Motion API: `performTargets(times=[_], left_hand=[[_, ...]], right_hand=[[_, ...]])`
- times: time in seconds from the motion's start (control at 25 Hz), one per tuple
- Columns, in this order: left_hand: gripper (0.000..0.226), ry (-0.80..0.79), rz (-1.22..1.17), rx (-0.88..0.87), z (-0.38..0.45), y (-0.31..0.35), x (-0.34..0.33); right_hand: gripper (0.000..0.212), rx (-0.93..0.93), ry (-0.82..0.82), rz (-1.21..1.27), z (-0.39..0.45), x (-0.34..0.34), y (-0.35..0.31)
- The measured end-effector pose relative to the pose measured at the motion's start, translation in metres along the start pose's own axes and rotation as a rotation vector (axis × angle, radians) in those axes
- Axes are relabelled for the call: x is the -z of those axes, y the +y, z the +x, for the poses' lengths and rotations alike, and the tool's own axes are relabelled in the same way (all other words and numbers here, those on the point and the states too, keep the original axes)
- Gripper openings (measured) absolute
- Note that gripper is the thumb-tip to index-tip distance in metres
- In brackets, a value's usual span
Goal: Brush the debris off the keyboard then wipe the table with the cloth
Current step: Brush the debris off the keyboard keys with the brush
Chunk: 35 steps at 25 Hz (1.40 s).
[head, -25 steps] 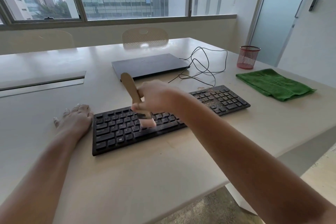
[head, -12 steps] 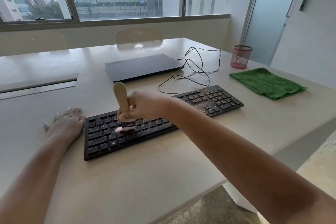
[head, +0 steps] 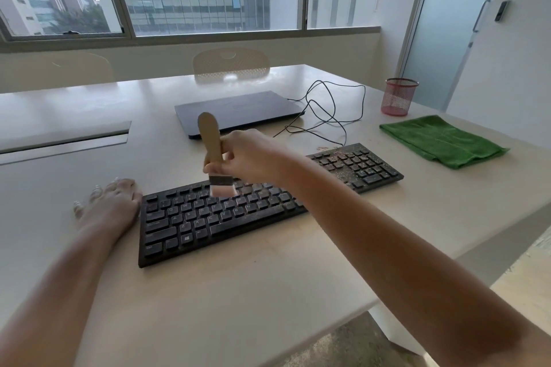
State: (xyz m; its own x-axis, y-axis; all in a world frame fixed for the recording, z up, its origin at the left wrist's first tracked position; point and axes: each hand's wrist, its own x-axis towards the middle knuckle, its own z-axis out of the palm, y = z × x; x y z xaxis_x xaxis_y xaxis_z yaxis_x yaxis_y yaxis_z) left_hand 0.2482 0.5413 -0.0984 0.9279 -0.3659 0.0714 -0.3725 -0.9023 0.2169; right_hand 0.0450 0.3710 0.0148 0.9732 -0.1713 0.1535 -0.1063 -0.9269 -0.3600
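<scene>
Right grip (head: 247,155) clamps the brush (head: 213,152), left (head: 108,202) flat on the worktop (head: 238,292) — careless flicks scatter keyboard (head: 253,205) crumbs toward the cloth (head: 441,140).

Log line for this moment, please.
step: brushing | right hand grips brush, bristles over keyboard upper rows | left hand flat on table | cloth untouched

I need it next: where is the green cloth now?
The green cloth lies folded on the table's right side, beyond the keyboard's right end, near the red mesh cup.
</scene>
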Motion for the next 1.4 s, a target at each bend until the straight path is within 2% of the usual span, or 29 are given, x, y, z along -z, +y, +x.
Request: performTargets(times=[0.08,0.2,0.24,0.28,0.36,0.4,0.52,0.6,0.68,0.8,0.84,0.96,1.08,1.24,1.4], left_hand=[[0.044,-0.001,0.009,-0.002,0.000,0.000,0.002],[0.044,-0.007,0.010,-0.002,-0.001,0.000,0.002],[0.044,-0.005,0.009,0.001,-0.001,0.000,0.001],[0.044,-0.001,0.007,0.000,0.000,0.000,0.001],[0.045,0.004,0.006,0.002,0.001,-0.001,0.001],[0.046,0.004,0.006,0.001,0.002,-0.001,0.001],[0.046,0.007,-0.003,0.004,0.002,-0.001,0.000],[0.046,0.005,0.002,0.001,0.000,0.000,0.000],[0.045,0.005,-0.008,-0.001,0.001,0.000,0.001],[0.045,-0.005,-0.001,0.002,0.001,0.000,0.001],[0.045,-0.005,-0.006,0.004,0.001,0.000,0.001],[0.045,-0.001,-0.002,0.007,0.001,0.001,0.001],[0.046,-0.002,0.001,0.007,0.001,-0.001,0.001],[0.046,0.006,-0.002,0.003,-0.001,0.001,0.002],[0.047,-0.008,0.015,-0.012,-0.002,-0.001,0.002]], right_hand=[[0.022,0.012,-0.056,-0.005,0.000,-0.010,-0.003],[0.024,-0.295,0.006,-0.292,-0.006,0.008,0.018],[0.024,-0.303,0.066,-0.295,-0.007,0.009,0.019],[0.026,-0.234,0.085,-0.220,-0.009,0.005,0.017],[0.028,-0.096,0.031,0.023,-0.014,-0.012,0.007],[0.029,-0.107,-0.002,0.075,-0.018,-0.016,0.009],[0.028,-0.280,0.068,-0.087,-0.021,0.000,0.031],[0.024,-0.240,0.112,0.002,-0.022,0.000,0.033],[0.024,-0.165,0.078,0.053,-0.022,-0.009,0.027],[0.029,-0.340,0.146,-0.132,-0.021,-0.004,0.038],[0.029,-0.367,0.174,-0.119,-0.020,-0.002,0.036],[0.029,-0.187,0.233,0.093,-0.008,-0.017,-0.008],[0.028,-0.059,0.257,0.138,0.008,-0.047,-0.048],[0.021,-0.038,-0.020,0.019,0.017,-0.045,-0.041],[0.023,0.189,0.028,0.112,0.023,-0.035,-0.052]])
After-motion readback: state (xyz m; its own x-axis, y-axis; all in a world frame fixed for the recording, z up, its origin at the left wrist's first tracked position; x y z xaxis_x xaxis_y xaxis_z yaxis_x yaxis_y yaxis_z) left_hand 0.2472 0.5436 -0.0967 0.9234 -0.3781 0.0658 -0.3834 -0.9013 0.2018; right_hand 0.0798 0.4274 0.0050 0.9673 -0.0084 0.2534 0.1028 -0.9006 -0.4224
